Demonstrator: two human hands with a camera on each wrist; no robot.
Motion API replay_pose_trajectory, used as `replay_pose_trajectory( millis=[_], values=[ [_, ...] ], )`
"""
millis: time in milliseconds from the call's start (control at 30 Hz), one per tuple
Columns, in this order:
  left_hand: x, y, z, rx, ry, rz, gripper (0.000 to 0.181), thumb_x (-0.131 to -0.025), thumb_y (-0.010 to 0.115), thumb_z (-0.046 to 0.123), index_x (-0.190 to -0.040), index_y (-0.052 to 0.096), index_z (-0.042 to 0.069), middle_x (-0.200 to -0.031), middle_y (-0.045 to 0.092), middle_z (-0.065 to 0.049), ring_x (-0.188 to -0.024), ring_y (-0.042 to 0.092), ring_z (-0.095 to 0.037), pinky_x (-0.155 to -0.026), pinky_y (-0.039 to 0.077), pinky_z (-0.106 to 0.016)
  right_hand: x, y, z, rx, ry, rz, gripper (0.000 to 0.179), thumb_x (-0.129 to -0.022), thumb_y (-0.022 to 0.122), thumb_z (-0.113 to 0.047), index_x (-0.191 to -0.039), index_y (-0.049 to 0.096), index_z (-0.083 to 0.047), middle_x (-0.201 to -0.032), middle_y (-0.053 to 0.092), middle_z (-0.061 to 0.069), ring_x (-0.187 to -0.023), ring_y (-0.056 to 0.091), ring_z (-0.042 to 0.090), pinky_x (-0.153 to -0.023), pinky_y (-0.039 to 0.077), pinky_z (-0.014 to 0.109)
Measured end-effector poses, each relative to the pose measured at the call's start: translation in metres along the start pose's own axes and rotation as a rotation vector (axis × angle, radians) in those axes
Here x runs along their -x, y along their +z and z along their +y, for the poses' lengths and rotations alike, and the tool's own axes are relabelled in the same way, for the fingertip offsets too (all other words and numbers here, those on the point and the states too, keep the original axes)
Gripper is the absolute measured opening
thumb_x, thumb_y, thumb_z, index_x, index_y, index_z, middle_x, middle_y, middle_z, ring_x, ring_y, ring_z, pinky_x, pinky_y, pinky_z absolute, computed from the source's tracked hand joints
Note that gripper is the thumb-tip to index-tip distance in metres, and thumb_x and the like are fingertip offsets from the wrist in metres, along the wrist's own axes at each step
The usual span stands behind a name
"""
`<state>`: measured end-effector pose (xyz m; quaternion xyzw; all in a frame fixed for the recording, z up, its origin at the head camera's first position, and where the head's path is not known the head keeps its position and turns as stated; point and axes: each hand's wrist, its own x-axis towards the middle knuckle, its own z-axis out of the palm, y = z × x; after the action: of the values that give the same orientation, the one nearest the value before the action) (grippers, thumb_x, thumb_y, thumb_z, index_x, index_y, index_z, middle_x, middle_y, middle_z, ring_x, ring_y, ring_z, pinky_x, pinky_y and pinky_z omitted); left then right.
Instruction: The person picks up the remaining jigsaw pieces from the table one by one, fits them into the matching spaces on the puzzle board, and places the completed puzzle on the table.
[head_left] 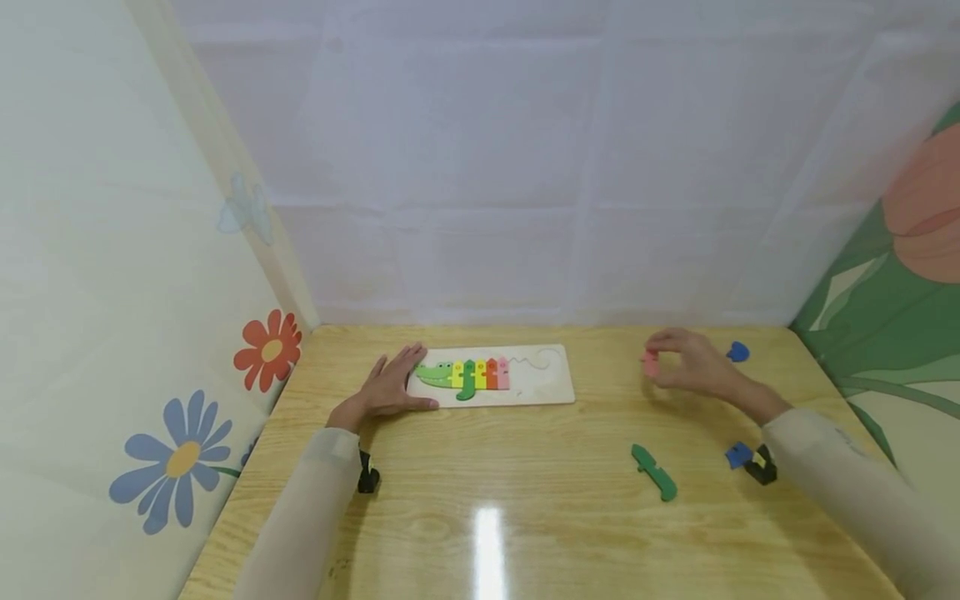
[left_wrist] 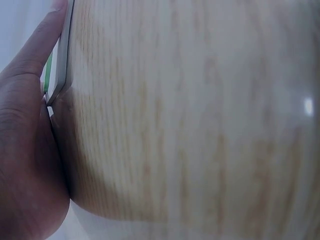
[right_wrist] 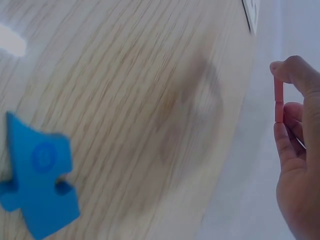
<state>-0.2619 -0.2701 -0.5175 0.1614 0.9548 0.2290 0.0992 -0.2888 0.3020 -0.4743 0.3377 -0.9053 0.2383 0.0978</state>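
Fingers and thumb of the right hand (head_left: 697, 367) were clamped on a pink puzzle piece (head_left: 650, 363), holding it on edge above the table (head_left: 420, 475), well to the right of the board (head_left: 553, 387)! Over at the board's left end, the left hand (head_left: 390, 387) rested with fingers and thumb spread apart. Crocodile head and five segments already lay in place, so this looked like the carry stage of another piece; the next move called for laying it flat and matching its notches to the bare outline.
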Motion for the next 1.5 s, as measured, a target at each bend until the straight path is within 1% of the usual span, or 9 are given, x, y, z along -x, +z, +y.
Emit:
replay_pose_trajectory(
  millis=[200,400,600,933,1267,1500],
  values=[
    [0.0,0.001,-0.001,0.006,-0.003,0.002,0.117,-0.086,0.081,0.061,-0.17,0.02,0.005,-0.177,0.013,-0.016,-0.164,0.007,-0.037,-0.128,-0.003,-0.065,-0.008,0.005,-0.008,-0.008,-0.066,0.012,0.043,-0.075,0.088,-0.007,-0.114,0.077,0.01,-0.115,0.073,0.022,-0.107,0.069,0.043,-0.087,0.059,0.059],
    [-0.001,0.002,-0.002,0.001,0.0,-0.006,0.12,-0.086,0.079,0.064,-0.17,0.019,0.005,-0.177,0.012,-0.017,-0.164,0.007,-0.038,-0.127,-0.003,-0.066,-0.015,0.009,-0.014,-0.021,-0.081,-0.009,0.045,-0.076,0.089,-0.008,-0.115,0.077,0.009,-0.116,0.073,0.021,-0.108,0.069,0.041,-0.089,0.059,0.058],
    [0.001,0.002,-0.001,-0.003,0.002,0.01,0.118,-0.086,0.081,0.061,-0.169,0.02,0.003,-0.177,0.014,-0.019,-0.164,0.008,-0.039,-0.127,-0.001,-0.067,-0.023,0.013,-0.019,-0.04,-0.125,0.007,0.043,-0.075,0.089,-0.006,-0.114,0.077,0.009,-0.115,0.074,0.02,-0.107,0.07,0.04,-0.089,0.059,0.057],
    [0.0,0.002,-0.003,0.002,0.005,-0.001,0.119,-0.086,0.08,0.064,-0.17,0.019,0.005,-0.177,0.013,-0.017,-0.164,0.007,-0.038,-0.127,-0.002,-0.066,-0.034,0.022,-0.029,-0.073,-0.083,-0.03,0.047,-0.078,0.089,-0.008,-0.119,0.075,0.009,-0.12,0.072,0.022,-0.112,0.068,0.042,-0.095,0.058,0.058],
    [-0.002,0.002,-0.003,-0.002,0.0,-0.016,0.12,-0.086,0.078,0.066,-0.17,0.017,0.005,-0.177,0.012,-0.017,-0.164,0.007,-0.038,-0.127,-0.002,-0.066,-0.049,0.03,-0.04,-0.091,-0.139,-0.017,0.047,-0.077,0.09,-0.008,-0.118,0.076,0.008,-0.12,0.073,0.019,-0.113,0.068,0.039,-0.097,0.057,0.055],
    [-0.001,0.002,-0.002,0.008,0.004,-0.001,0.12,-0.085,0.08,0.065,-0.169,0.02,0.003,-0.176,0.014,-0.02,-0.163,0.008,-0.041,-0.126,-0.001,-0.068,-0.06,0.036,-0.046,-0.099,-0.171,-0.015,0.046,-0.077,0.091,-0.012,-0.117,0.077,0.007,-0.119,0.073,0.019,-0.113,0.068,0.039,-0.098,0.057,0.055]
  ],
)
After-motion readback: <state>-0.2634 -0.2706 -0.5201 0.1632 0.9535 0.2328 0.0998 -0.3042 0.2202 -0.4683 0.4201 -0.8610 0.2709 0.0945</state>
